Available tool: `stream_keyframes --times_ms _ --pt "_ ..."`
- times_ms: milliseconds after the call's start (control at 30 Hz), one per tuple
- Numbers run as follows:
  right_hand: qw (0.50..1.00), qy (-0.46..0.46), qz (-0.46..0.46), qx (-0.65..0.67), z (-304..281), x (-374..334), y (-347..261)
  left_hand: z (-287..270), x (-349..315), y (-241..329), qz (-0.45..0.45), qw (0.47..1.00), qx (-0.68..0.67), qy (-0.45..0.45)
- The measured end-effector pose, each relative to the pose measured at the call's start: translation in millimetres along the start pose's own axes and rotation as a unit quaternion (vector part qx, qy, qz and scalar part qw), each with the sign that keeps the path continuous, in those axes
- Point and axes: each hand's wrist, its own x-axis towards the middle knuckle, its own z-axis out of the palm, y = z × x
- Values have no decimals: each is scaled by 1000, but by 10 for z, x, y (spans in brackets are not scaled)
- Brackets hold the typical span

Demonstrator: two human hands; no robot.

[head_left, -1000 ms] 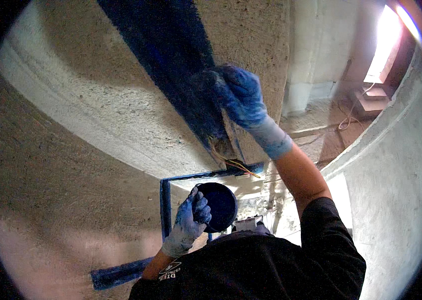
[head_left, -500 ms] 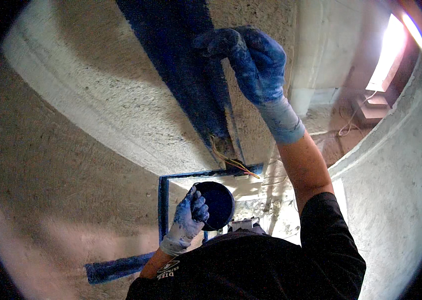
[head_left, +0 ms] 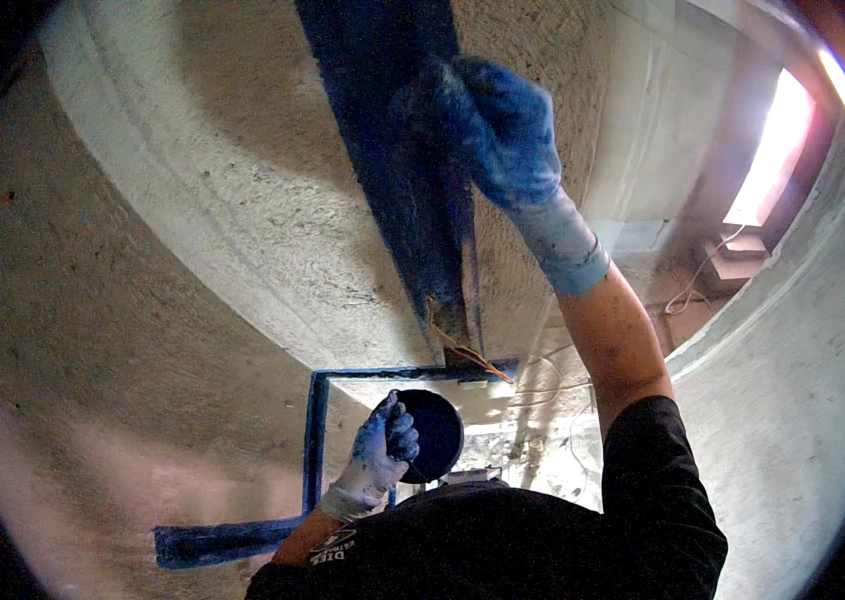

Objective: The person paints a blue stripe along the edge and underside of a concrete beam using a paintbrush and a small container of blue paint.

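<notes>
My left hand (head_left: 380, 450), in a blue-stained glove, is closed on the edge of a round dark bucket (head_left: 440, 437) in front of my body. The inside of the bucket looks dark blue. Raised high, my right hand (head_left: 503, 140), in a glove caked with blue, is curled against the broad dark blue painted band (head_left: 368, 60) on the rough wall. Its fingers are bent, and whatever they hold blends into the blue. Below it, loose yellowish and reddish wires (head_left: 478, 362) stick out of the lower end of the band.
A narrow blue strip (head_left: 315, 440) outlines a rectangular opening at the lower middle, with a short blue strip (head_left: 228, 543) at its left. A bright lamp (head_left: 775, 150) stands at the upper right, with a white cable (head_left: 688, 295) beside it. Bare rough wall (head_left: 143, 330) curves along the left.
My right hand has shifted a little, its fingers now over the blue band. The view has tilted slightly, so the band and lamp sit farther right and lower. My left hand still holds the bucket.
</notes>
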Motion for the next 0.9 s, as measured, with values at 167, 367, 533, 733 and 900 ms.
stream_keyframes --times_ms 167,367,533,733,900 --pt "999 41 -16 16 71 278 -145 -59 7 -17 20 999 -2 -31" --pt "961 71 -176 -202 133 395 -411 -46 -5 1 25 999 -4 -24" --pt "964 38 -176 -196 230 79 -251 -161 87 -2 14 999 -6 -49" --pt "986 -20 -65 -154 148 -384 -266 -197 109 -2 3 999 -4 -50" --pt "986 10 -41 -164 276 -177 -307 -261 156 16 -15 998 -13 -53"
